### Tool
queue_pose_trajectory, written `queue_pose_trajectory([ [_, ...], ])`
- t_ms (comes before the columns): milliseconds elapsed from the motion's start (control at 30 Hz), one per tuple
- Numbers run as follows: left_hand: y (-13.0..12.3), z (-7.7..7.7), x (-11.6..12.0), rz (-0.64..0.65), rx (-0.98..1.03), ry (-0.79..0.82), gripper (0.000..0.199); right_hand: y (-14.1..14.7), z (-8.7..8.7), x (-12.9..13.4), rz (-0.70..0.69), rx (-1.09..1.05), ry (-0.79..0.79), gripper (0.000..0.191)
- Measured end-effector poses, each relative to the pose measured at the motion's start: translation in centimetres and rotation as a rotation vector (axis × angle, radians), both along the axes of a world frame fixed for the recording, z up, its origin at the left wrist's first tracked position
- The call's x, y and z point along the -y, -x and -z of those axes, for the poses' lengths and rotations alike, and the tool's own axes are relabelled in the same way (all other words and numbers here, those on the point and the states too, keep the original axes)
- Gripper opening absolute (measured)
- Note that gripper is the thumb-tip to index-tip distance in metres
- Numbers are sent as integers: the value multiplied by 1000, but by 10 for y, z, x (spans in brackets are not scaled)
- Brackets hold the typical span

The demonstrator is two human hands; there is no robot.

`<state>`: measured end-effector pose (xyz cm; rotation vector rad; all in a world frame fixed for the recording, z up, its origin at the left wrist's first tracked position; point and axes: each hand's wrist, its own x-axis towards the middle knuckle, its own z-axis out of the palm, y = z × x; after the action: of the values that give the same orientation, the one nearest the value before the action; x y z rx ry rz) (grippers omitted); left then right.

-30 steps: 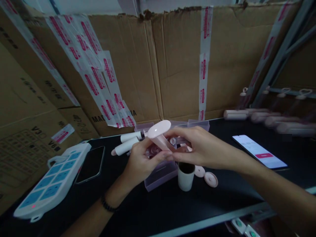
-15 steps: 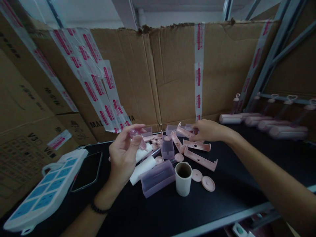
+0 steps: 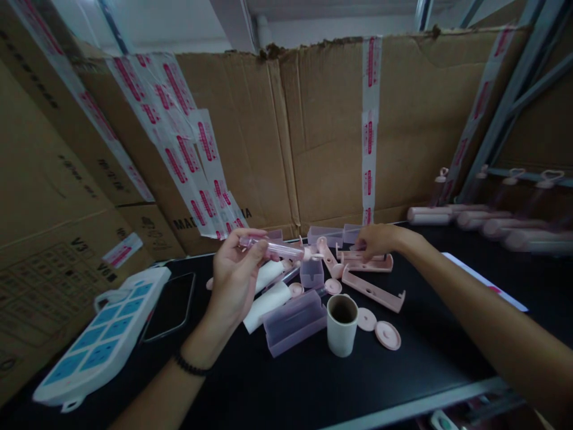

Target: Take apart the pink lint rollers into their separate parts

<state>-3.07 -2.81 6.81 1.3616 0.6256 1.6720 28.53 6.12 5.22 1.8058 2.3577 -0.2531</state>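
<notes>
My left hand [image 3: 235,272] is closed around a clear pink tube [image 3: 280,248] that lies level, with a pale pink end piece [image 3: 313,255] pointing right. At the back of the pile, my right hand [image 3: 376,239] has its bent fingers down on a long pink bracket [image 3: 358,257]; the fingertips are partly hidden. Another pink bracket [image 3: 373,291] lies in front of it. Below the left hand's tube are translucent purple troughs [image 3: 295,322] and white rolls [image 3: 267,306]. A white hollow cylinder [image 3: 342,331] stands upright in front, beside pink discs [image 3: 387,335].
A white power strip [image 3: 101,334] and a dark phone [image 3: 170,306] lie at the left. Several pink roller assemblies with heart-shaped hooks [image 3: 487,222] line the back right. A flat white strip [image 3: 486,283] lies past my right forearm. Cardboard [image 3: 326,131] walls the back.
The tube in my left hand has swung from pointing toward me to lying level, pointing right. My right hand has lowered the tilted pink bracket alongside another one. The view has shifted slightly.
</notes>
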Motion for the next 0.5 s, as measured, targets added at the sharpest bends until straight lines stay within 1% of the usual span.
queue_pose_trajectory([
  [100, 0, 2, 3, 48, -9, 73, 25, 0, 6, 1, -53, -61, 26, 34],
  [167, 0, 1, 4, 71, -13, 105, 23, -8, 6, 3, -54, -106, 25, 40],
  [233, -1, 1, 6, 100, -5, 134, 23, -23, 2, 4, -19, -146, 4, 47],
  [300, -1, 0, 7, 129, 4, 156, 23, -43, -4, 6, 58, -162, -25, 52],
  [367, -1, 0, 8, 159, 1, 170, 23, -62, -6, 7, 160, -143, -39, 46],
  [433, -2, 1, 8, 172, -9, 172, 24, -75, -3, 8, 266, -111, -34, 33],
  [500, -2, 2, 8, 168, -20, 167, 27, -81, 6, 5, 357, -95, -31, 30],
])
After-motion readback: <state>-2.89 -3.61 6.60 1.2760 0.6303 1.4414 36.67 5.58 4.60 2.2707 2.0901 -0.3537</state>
